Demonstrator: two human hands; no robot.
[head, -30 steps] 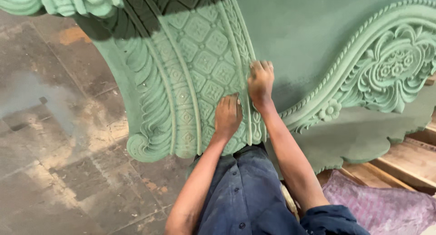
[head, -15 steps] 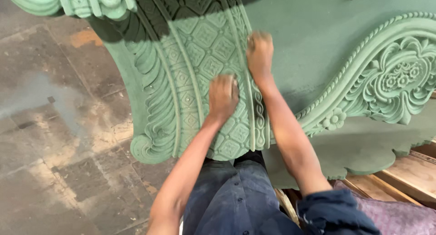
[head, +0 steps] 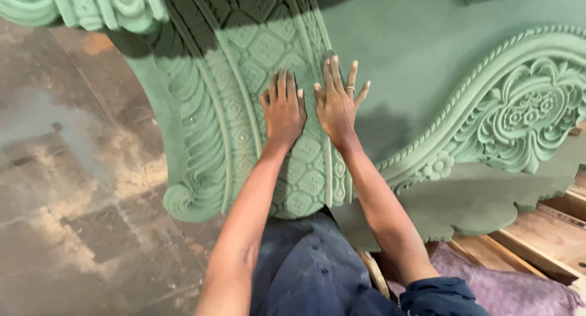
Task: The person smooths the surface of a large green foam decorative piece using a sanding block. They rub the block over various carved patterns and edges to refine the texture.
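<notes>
Resting flat at the centre of the head view, both hands lie side by side on a large green-painted carved wooden panel [head: 415,66] that fills the upper and right frame. Left hand [head: 284,111]: fingers extended and close together, palm down on the diamond-lattice band, holding nothing. Right hand [head: 337,102]: fingers spread, a ring on one, palm down on the raised ribbed border beside the lattice; whether anything sits under the fingertips cannot be told. Since a second ago both hands have slid higher up the band and levelled with each other. Lower left: stained grey concrete floor [head: 73,200]. Lower right: pale timber planks [head: 537,230] and purple cloth [head: 500,285].
</notes>
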